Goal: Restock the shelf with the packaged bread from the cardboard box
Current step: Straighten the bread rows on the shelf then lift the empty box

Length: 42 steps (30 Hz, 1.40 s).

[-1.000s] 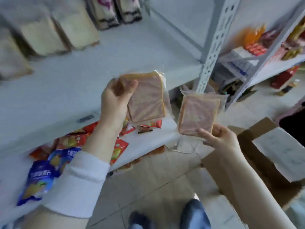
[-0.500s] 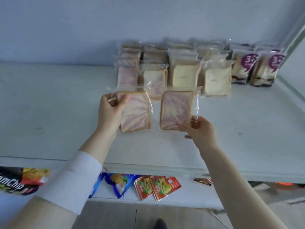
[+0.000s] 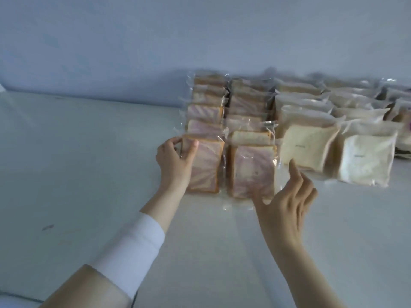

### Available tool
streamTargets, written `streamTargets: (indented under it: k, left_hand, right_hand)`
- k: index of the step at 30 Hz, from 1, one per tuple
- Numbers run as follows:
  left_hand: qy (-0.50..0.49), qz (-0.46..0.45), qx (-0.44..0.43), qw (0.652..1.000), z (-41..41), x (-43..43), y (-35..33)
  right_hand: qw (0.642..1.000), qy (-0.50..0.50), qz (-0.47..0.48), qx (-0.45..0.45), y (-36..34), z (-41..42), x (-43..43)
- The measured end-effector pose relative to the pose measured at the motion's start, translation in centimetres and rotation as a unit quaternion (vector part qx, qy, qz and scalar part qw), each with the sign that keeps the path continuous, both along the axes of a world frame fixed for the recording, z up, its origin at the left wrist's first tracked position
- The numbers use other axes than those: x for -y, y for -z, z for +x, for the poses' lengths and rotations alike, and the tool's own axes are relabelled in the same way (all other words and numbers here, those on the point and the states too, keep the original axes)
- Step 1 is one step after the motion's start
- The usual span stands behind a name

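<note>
Two packs of swirl bread stand at the front of their rows on the shelf (image 3: 89, 163), at the centre of the frame.

The left swirl pack (image 3: 205, 167) leans against the row behind it, and my left hand (image 3: 175, 158) grips it at its upper left corner, thumb on the front face and fingers curled round the edge. The right swirl pack (image 3: 253, 172) stands just beside it. My right hand (image 3: 287, 196) is loose and holds nothing: the fingers are spread, the forefinger points up, and the thumb is at the pack's lower right corner, though I cannot tell whether it touches. White bread packs (image 3: 309, 150) fill the rows to the right. My white sleeve (image 3: 133, 252) is at lower left, and the pale wall (image 3: 155, 41) runs across the top.
</note>
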<state>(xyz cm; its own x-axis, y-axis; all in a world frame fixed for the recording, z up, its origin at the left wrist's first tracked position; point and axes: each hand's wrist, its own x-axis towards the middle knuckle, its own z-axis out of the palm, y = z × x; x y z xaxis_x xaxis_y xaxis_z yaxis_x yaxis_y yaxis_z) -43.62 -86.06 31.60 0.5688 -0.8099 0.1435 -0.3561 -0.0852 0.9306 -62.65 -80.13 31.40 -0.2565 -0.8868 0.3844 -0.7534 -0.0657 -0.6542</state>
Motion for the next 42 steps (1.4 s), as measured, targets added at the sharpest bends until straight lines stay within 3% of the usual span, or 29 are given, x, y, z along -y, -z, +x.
streamTargets:
  k: [3,6,9,12,16,25,28,33,38,42]
  left_hand:
    - [0.042,0.002,-0.024,0.999,1.1,0.0,-0.2]
    - [0.108,0.002,-0.06,0.992,3.1,1.2,-0.5]
    - [0.205,0.039,-0.078,0.975,4.6,3.1,-1.0]
    - [0.279,0.016,-0.119,0.953,4.7,4.1,-1.0]
    - [0.312,-0.05,-0.131,0.94,4.7,4.6,-0.3]
    - [0.315,-0.108,-0.176,0.926,4.5,6.4,0.4]
    - [0.274,-0.085,-0.238,0.928,5.0,8.1,-0.2]
    - [0.31,0.036,-0.43,0.847,3.9,9.9,-1.9]
    - [0.287,0.017,-0.464,0.838,3.0,10.6,-1.7]
    - [0.328,0.001,-0.448,0.832,3.4,10.0,-0.3]
  right_hand:
    - [0.987,-0.073,-0.1,-0.107,-0.9,3.3,-1.6]
    - [0.965,-0.118,-0.087,-0.216,-0.9,6.9,-1.3]
    - [0.957,-0.102,-0.031,-0.268,-0.8,9.1,0.0]
    - [0.952,-0.059,0.022,-0.299,-0.8,10.4,1.0]
    - [0.944,-0.005,-0.012,-0.329,-0.8,12.3,2.5]
    - [0.963,0.046,-0.014,-0.264,-0.7,15.2,5.9]
    - [0.964,0.023,-0.034,-0.261,0.1,14.6,5.7]
    - [0.972,-0.009,-0.033,-0.231,0.9,13.7,5.3]
    - [0.977,0.001,-0.059,-0.204,1.1,13.8,6.8]
    - [0.982,0.01,-0.078,-0.172,1.1,14.0,7.3]
